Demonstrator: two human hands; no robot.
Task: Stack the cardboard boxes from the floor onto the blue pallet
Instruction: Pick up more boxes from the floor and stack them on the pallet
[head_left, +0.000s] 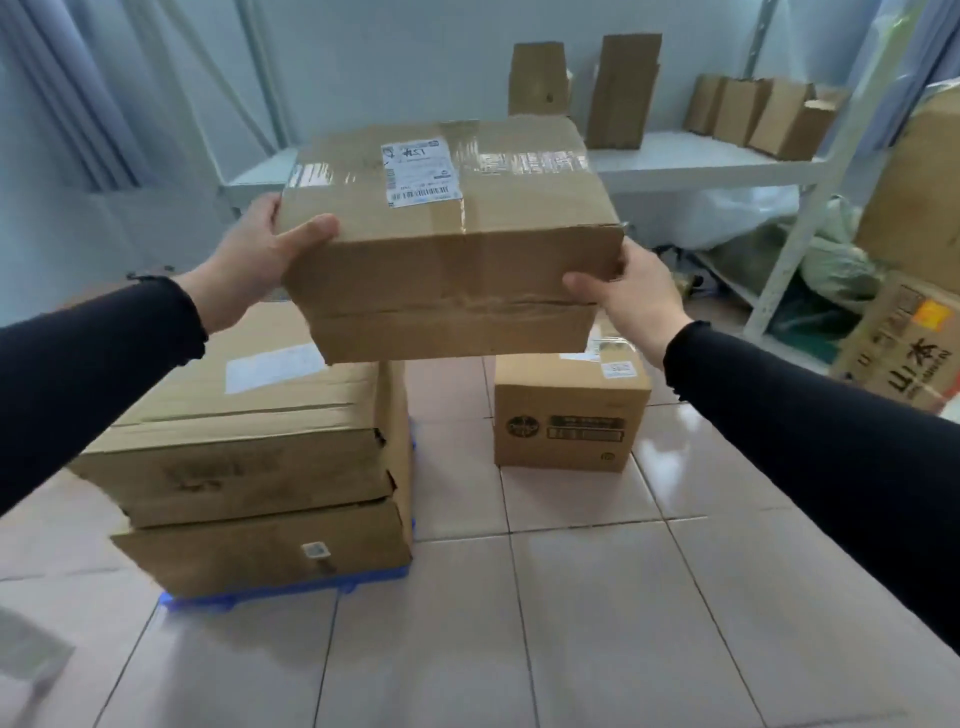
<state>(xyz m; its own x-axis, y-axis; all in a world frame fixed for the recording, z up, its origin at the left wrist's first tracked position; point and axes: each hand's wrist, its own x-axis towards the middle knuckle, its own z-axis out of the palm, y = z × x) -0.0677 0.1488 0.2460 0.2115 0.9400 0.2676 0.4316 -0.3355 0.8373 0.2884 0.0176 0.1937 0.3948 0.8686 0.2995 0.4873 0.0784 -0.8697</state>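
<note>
- Head view: a taped box (447, 234) is held in the air between both hands, above and just right of the stack (249, 457).
- Left hand (260, 260) clamps the left end, thumb on top; its fingers are hidden behind.
- Right hand (631, 296) clamps the right end, thumb on the near face, fingers hidden.
- Stack sits on the pallet (270, 592), near left, likely the drop spot.
- One small box (569, 415) waits on the floor (571, 623), right.
</note>
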